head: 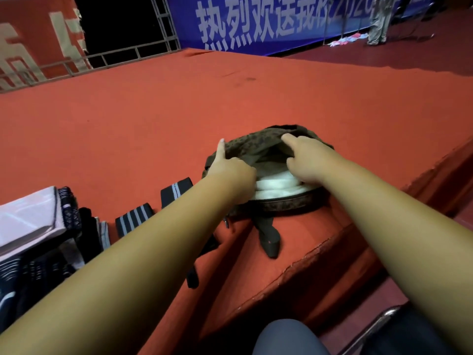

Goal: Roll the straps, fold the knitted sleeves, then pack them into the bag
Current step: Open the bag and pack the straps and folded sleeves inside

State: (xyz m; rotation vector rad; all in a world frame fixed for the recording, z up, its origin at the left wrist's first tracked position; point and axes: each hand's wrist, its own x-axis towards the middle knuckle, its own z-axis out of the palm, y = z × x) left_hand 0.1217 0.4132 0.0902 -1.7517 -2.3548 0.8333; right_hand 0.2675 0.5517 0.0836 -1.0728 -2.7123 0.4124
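The left hand (231, 172) has its forefinger (220, 149) straight and pointing away, resting along the left side of the brown patterned bag (256, 146). Its other fingers curl over the left rim of the bag's mouth and grip it. The right hand (305, 162) has one digit on top of the upper flap and the rest tucked inside the opening, so it seems to pinch that flap. Pulled apart this way, the two hands hold the soft mouth wide, probably to make room for packing.

Inside, at the near edge, lies a white folded cloth (276, 187), most likely a knitted sleeve already packed. The bag lies on its side on the red carpet (153, 111), near the platform's edge, and its carry strap (268, 239) trails toward the person.

To the left, apart from the bag, sit two black rolled straps with grey stripes (176, 192) (134, 221), within easy reach and not yet packed. Farther left is a pile of dark fabric (69, 208).
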